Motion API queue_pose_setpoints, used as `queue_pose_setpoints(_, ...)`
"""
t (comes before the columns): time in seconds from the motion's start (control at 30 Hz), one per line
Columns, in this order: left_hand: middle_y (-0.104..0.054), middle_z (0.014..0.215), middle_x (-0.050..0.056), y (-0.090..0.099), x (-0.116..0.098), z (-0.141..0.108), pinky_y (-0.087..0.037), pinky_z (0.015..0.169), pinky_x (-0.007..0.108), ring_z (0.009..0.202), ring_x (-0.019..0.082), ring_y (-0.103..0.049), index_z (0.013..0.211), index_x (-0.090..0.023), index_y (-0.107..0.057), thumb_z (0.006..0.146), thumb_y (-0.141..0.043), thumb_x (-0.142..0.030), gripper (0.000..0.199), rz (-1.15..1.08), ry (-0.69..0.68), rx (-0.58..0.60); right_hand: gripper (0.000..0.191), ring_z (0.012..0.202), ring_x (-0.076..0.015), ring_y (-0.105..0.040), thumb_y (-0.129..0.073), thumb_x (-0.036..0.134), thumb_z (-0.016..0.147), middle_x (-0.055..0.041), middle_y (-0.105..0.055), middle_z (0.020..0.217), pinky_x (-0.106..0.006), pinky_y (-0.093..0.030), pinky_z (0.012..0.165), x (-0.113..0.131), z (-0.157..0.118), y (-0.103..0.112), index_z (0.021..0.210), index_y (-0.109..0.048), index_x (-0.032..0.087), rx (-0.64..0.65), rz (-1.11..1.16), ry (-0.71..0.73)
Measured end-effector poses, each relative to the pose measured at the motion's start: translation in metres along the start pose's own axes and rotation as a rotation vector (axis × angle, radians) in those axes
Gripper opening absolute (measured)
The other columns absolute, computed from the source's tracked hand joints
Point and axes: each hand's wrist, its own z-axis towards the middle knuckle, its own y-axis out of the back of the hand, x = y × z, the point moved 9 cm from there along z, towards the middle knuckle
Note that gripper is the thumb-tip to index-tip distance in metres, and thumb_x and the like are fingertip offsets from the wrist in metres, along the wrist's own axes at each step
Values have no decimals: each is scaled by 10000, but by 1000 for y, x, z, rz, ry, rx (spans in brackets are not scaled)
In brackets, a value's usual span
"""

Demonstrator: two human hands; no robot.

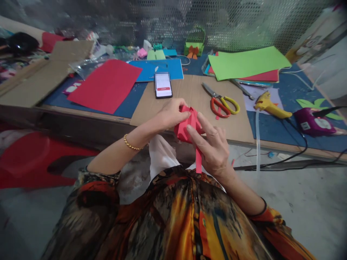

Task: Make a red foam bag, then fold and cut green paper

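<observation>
My left hand [173, 112], a gold beaded bracelet at its wrist, pinches the far side of a small folded red paper box [181, 133] just past the table's front edge. On the near right side, my right hand [214, 146] has its thumb and forefinger pressed against the box and a narrow red paper strip. The strip's loose end [198, 164] hangs below the fingers toward my lap. Part of the box is hidden behind my fingers. Scissors [221, 103] with one red and one yellow handle lie open on the cardboard beyond my right hand.
A phone [163, 86] lies on the cardboard sheet [189, 85]. Red paper [105, 85] is at left, green paper [249, 62] at right. A yellow glue gun [272, 105] with a glue stick jutting past the edge sits near a purple box [313, 122]. A green paper basket [194, 45] stands behind.
</observation>
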Motion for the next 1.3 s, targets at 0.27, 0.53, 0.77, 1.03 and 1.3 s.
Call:
queue_pose_setpoints(0.27,-681,862,24,1,-3,0,-448,753,316,827,185,-607,858,-192,-618,854,-674,-159,65,11,-29,1,641,1080,-235,-770,-541,92,1090,-163,-692,1559,-386,-632,839,2,-4,-1,1680,-511,340,-46,71,-19)
queue_pose_setpoints(0.53,-678,840,11,3,-7,2,-424,737,302,820,165,-596,830,-180,-640,822,-670,-115,72,-8,-42,-19,674,1387,-319,-713,-665,177,1069,-232,-706,1513,-487,-639,1067,10,-1,-8,1706,-447,203,58,119,51)
queue_pose_setpoints(0.77,-663,800,2,2,-11,0,-398,703,303,770,152,-569,796,-171,-642,842,-677,-113,82,6,-19,4,728,1430,-307,-688,-589,81,1062,-234,-686,1541,-478,-622,1102,6,-4,-10,1743,-365,208,73,92,61)
queue_pose_setpoints(1.03,-626,690,-9,-12,-13,-13,-433,614,261,616,107,-580,776,-179,-581,1021,-630,-139,253,-259,111,171,686,1412,-284,-695,-507,117,1093,-188,-693,1542,-470,-619,1115,-7,-5,2,1752,-380,257,-71,139,-12)
queue_pose_setpoints(1.3,-669,752,25,-18,-8,-19,-548,582,257,606,118,-650,843,-175,-593,1052,-721,-469,384,-566,85,281,423,1110,-263,-820,-569,249,1090,-127,-829,1257,-460,-691,1007,-35,-2,21,1497,-683,257,-243,107,-213)
